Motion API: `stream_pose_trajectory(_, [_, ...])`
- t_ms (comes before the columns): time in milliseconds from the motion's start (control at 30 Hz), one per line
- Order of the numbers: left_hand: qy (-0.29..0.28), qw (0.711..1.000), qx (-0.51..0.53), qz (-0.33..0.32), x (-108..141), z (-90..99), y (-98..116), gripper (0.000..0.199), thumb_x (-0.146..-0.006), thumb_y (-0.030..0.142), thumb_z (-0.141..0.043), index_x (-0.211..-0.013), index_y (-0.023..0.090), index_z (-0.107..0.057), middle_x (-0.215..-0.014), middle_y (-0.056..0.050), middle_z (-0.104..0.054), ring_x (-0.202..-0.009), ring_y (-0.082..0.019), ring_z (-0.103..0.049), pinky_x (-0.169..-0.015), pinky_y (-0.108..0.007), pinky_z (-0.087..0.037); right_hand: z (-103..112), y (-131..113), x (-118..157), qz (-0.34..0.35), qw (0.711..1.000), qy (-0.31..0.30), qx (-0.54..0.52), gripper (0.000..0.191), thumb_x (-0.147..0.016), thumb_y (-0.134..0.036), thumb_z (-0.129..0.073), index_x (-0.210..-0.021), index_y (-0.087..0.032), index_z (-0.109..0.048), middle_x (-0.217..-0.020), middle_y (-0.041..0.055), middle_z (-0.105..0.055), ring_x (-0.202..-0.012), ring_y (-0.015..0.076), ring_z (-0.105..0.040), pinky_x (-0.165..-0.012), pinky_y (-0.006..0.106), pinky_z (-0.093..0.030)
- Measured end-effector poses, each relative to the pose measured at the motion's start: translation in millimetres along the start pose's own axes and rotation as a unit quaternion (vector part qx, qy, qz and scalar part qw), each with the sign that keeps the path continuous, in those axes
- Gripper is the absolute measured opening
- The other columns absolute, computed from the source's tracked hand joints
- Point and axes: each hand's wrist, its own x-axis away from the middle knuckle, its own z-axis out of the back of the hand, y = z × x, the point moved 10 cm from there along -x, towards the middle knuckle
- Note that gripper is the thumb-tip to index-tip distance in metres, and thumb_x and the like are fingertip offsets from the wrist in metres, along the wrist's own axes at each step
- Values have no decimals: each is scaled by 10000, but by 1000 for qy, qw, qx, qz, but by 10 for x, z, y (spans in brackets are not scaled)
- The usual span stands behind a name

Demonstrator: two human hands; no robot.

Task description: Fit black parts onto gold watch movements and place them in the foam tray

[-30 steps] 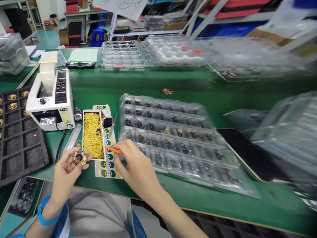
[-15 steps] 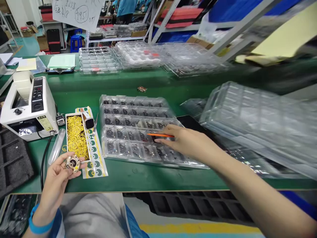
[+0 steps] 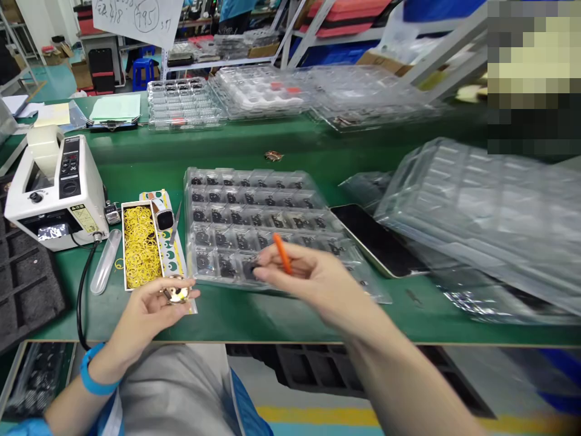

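Between the fingers of my left hand is a round gold-rimmed part, held near the front edge of the table. My right hand is closed around an orange stick and also pinches a small dark piece at the fingertips. It hovers over the front rows of a clear compartment tray filled with small dark parts. An open white box of yellow rings stands behind my left hand, beside a smartwatch and a sticker sheet.
At the left are a white tape dispenser, its black cable and a clear tube. A phone and stacked clear trays lie at the right. Another gold part rests behind the compartment tray.
My left hand has moved right with the round part, which is tilted differently. My right hand has moved left and toward me, the orange stick is more upright, and a dark piece shows at its fingertips.
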Motion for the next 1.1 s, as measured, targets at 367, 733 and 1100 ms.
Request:
stream_pose_trajectory(367, [61, 995, -79, 16, -1, 64, 77, 310, -681, 378, -825, -589, 157, -629, -573, 23, -554, -553, -100, -462, -589, -227, -378, -717, -771, 348, 234, 967, -45, -89, 181, -909, -116, -554, -1016, -235, -639, -789, 10, -672, -701, 132, -636, -572, 216, -480])
stream_pose_trajectory(733, [-10, 996, 30, 79, 58, -7, -122, 212, -750, 365, -821, -849, 185, -769, -872, -39, -710, -803, -160, -662, -759, -268, -558, -709, -909, 663, 412, 908, 57, 57, 239, -864, -33, -571, -928, -227, -695, -871, 51, -690, -725, 150, -641, -625, 264, -519])
stream_pose_trajectory(1100, [-19, 997, -77, -23, 204, 12, 4, 427, -945, 302, -626, -1370, 327, -599, -1340, -57, -642, -1239, -261, -602, -1036, -387, -523, -963, -355, 240, 29, 983, -69, -169, 148, -782, -276, -677, -652, -206, -697, -898, 56, -650, -828, 177, -641, -750, 301, -528])
